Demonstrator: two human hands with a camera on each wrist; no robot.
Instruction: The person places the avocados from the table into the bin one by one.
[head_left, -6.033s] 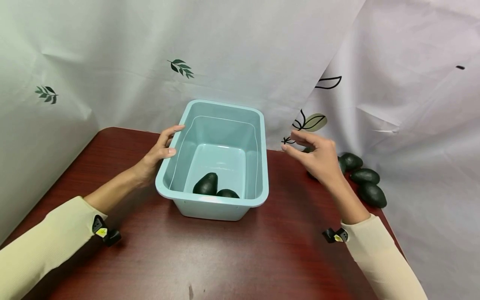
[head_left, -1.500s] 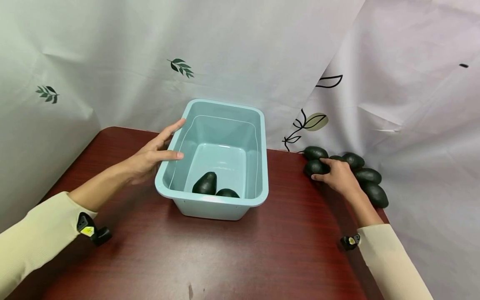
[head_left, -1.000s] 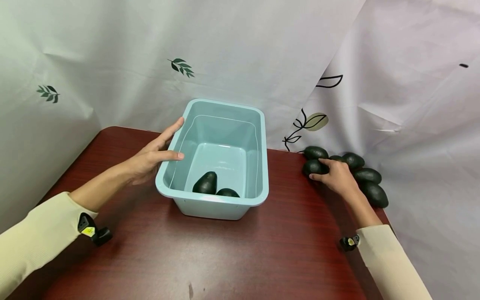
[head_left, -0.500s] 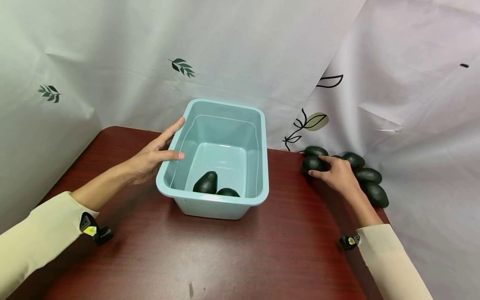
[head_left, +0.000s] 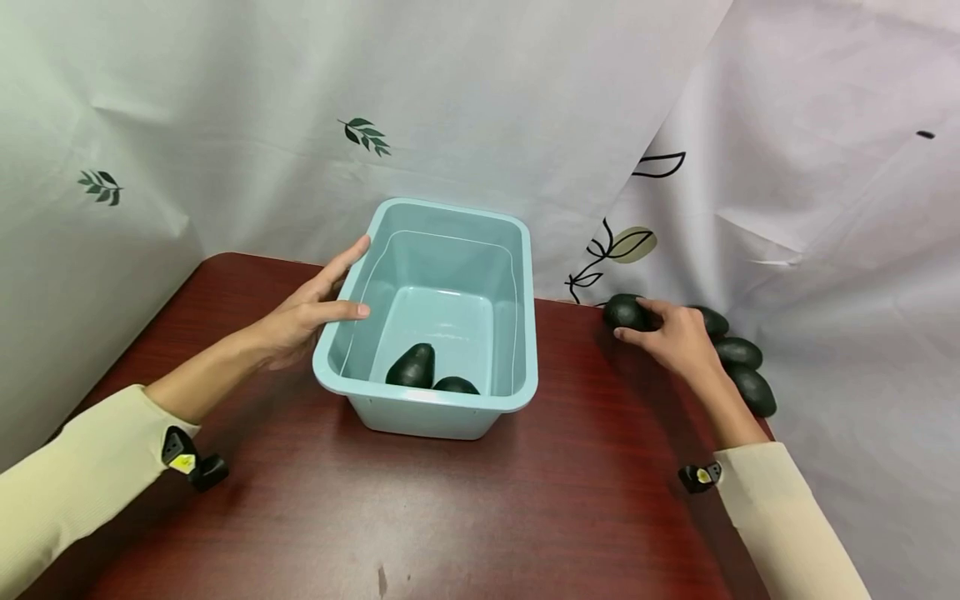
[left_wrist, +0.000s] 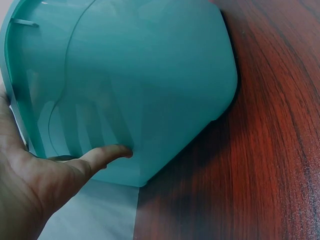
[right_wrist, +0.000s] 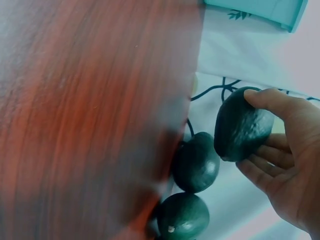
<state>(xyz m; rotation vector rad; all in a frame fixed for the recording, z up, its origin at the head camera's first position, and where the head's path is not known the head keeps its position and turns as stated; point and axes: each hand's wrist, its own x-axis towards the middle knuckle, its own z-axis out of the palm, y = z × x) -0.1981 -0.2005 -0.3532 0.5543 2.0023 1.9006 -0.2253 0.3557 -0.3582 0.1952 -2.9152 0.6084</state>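
Avocado (head_left: 624, 312) has just come up off the counter (head_left: 450, 517), pinched between the thumb and fingers of the person's right hand (head_left: 678, 337); half a second ago it was lower, just in front of another. I'd judge the pick-up made: this one is in hand but still outside the blue tub (head_left: 528, 333), well apart from it. The left hand (head_left: 292, 323) has its fingers spread and nearly straight at the tub's left side, thumb reaching over the rim, just as a moment ago.

Two avocados (head_left: 412, 367) lie inside at the near end, the near wall hiding their lower parts. Three more avocados (head_left: 738, 352) sit close together along the counter's right edge, beside the white curtain (head_left: 480, 92). The right hand covers part of that group, so I can't fairly say how many it hides. Between the held avocado and the pair inside stands the tub's right wall.
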